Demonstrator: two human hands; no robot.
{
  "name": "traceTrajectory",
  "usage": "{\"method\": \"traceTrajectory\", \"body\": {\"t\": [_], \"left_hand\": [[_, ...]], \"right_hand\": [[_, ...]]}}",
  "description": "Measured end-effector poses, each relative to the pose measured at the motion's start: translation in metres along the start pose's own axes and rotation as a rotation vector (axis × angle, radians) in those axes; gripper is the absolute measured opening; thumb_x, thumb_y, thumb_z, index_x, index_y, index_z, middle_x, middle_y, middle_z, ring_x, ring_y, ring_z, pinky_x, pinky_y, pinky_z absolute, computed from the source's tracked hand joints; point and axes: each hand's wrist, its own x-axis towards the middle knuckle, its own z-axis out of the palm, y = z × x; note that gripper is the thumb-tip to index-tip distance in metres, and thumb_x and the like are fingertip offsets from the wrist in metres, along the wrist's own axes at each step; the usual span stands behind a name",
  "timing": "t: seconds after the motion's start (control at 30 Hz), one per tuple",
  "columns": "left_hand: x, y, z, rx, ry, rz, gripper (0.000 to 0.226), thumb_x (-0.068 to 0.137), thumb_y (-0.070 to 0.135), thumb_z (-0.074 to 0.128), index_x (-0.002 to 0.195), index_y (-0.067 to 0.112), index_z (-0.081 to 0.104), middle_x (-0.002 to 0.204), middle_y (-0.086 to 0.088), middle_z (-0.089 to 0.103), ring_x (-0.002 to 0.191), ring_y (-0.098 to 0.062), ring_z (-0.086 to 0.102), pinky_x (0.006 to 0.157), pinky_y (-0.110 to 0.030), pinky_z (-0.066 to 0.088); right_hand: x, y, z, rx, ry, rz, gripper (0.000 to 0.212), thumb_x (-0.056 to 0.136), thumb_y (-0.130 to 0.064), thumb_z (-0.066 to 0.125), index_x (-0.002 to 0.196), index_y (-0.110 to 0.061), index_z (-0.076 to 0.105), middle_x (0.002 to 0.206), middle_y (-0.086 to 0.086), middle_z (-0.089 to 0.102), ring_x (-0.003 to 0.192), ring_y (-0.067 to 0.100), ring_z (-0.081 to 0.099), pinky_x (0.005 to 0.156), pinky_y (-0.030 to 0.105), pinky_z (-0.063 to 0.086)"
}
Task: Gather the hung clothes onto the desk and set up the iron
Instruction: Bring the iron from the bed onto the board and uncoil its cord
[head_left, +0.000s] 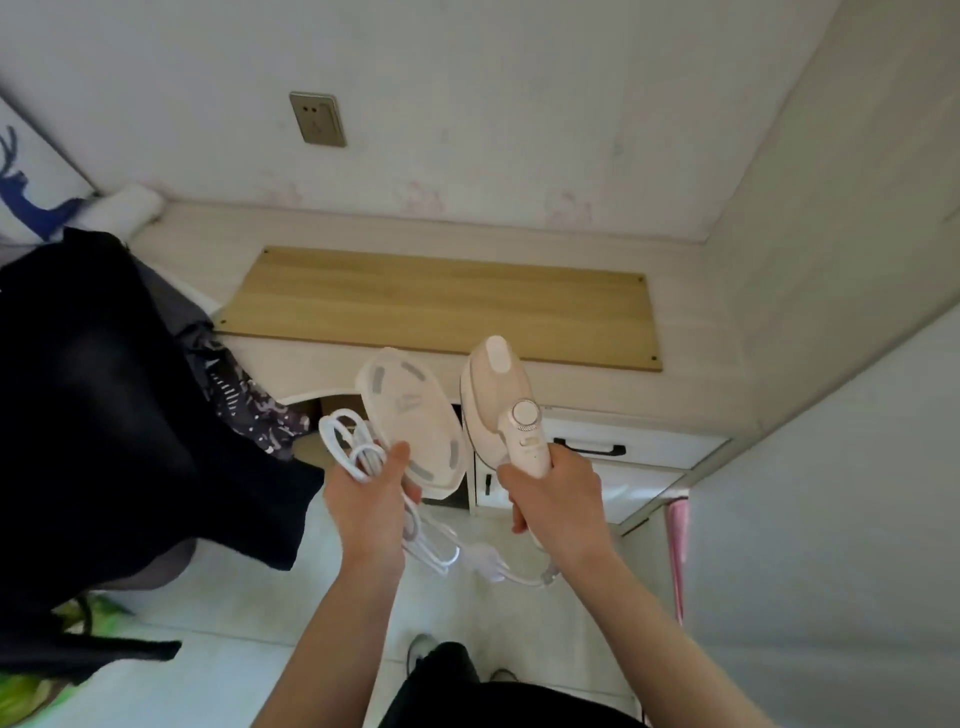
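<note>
right hand (550, 493) grips iron (501, 400) — nose toward wall | left hand (371, 499) holds cord (353, 452), base plate (410, 421)

desk (691, 332) | wooden board (441, 306) flat on top | dark clothes (104, 395) heaped at left end

Soft even daylight, faint shadows, slight blur, wide-angle edge distortion

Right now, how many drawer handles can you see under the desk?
2: a long handle right of the iron, and a small handle below it. Others may be hidden.
</note>
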Motion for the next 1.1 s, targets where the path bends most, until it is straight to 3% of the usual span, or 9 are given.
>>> {"method": "traceTrajectory", "body": {"t": [0.17, 0.33, 0.5, 0.73, 1.1], "left_hand": [[0.042, 0.025, 0.049, 0.039, -0.054, 0.021, 0.020, 0.082, 0.020, 0.072, 0.088, 0.004, 0.063, 0.060, -0.011, 0.064, 0.039, -0.009, 0.055, 0.045, -0.023, 0.044], [0.090, 0.051, 0.095, 0.008, -0.118, 0.022, 0.015, 0.083, 0.015, 0.072, 0.088, 0.004, 0.063, 0.062, -0.013, 0.062, 0.047, -0.018, 0.058, 0.047, -0.026, 0.047], [0.143, 0.072, 0.135, 0.092, -0.183, 0.075, 0.014, 0.083, 0.016, 0.071, 0.077, 0.008, 0.062, 0.056, -0.011, 0.062, 0.044, -0.017, 0.057, 0.049, -0.029, 0.048], [0.196, 0.071, 0.185, 0.187, -0.276, 0.022, 0.029, 0.083, 0.023, 0.071, 0.098, 0.000, 0.062, 0.063, -0.010, 0.064, 0.050, -0.017, 0.059, 0.052, -0.028, 0.047], [0.217, 0.054, 0.240, 0.207, -0.371, -0.117, 0.034, 0.084, 0.021, 0.070, 0.106, -0.003, 0.059, 0.065, -0.011, 0.061, 0.051, -0.019, 0.056, 0.055, -0.029, 0.048]], "right_hand": [[0.055, -0.018, 0.001, 0.041, 0.068, -0.008, 0.010, 0.074, -0.014, 0.066, 0.072, -0.008, 0.057, 0.059, 0.005, 0.059, 0.041, 0.011, 0.053, 0.045, 0.026, 0.051], [0.108, -0.041, 0.005, 0.060, 0.143, 0.010, 0.009, 0.075, -0.012, 0.065, 0.076, -0.005, 0.058, 0.061, 0.007, 0.060, 0.038, 0.008, 0.053, 0.041, 0.021, 0.047], [0.162, -0.065, 0.014, 0.075, 0.227, 0.044, 0.007, 0.076, -0.013, 0.065, 0.076, -0.007, 0.060, 0.059, 0.008, 0.062, 0.038, 0.008, 0.054, 0.040, 0.020, 0.045], [0.210, -0.079, 0.023, 0.097, 0.313, 0.104, 0.008, 0.076, -0.014, 0.065, 0.075, -0.008, 0.060, 0.056, 0.004, 0.060, 0.040, 0.010, 0.055, 0.045, 0.027, 0.051], [0.244, -0.080, 0.005, 0.095, 0.378, 0.173, 0.007, 0.077, -0.015, 0.064, 0.078, -0.009, 0.060, 0.053, 0.003, 0.058, 0.038, 0.006, 0.051, 0.042, 0.021, 0.047]]}}
